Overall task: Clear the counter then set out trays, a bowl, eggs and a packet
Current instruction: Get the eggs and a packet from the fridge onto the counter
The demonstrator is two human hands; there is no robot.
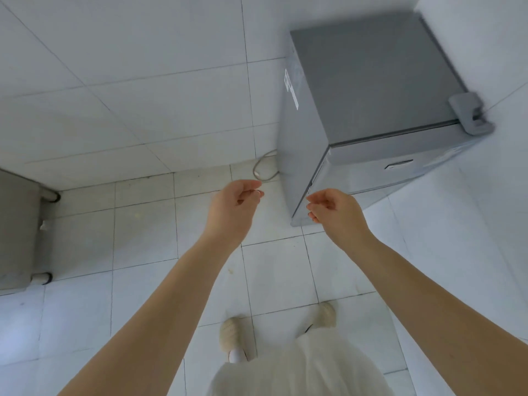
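Counter, trays, bowl, eggs, packet: out of view, place not to be told.
Left hand [233,205]: raised at centre, fingers loosely curled toward the thumb, nothing held, tips pointing to 3 o'clock; thin ring on one finger.
Right hand [333,211]: raised just to 3 o'clock of the left, fingers loosely curled, nothing held, tips pointing to 9 o'clock; seen against the fridge's near lower corner, contact not to be told.
Gap between hands: narrow, fingertips apart, floor tile showing through.
Small grey fridge [368,110]: at 1 o'clock, standing on the floor against the tiled wall, door closed, hinge cap at its far right top corner, white label on its left side face.
Cable [264,168]: looped on the floor at 12 o'clock, just beside the fridge's left side.
Grey cabinet [17,230]: at 9 o'clock, cut off by the left edge, two short round feet on the floor.
Floor [143,230]: pale square tiles, open stretch from the cabinet's feet across to the fridge's corner, and on to 6 o'clock.
Wall [128,81]: large pale tiles, meeting the floor in a line from 9 to 12 o'clock.
Feet [233,337]: in cream shoes at 6 o'clock, on open tile, white skirt below.
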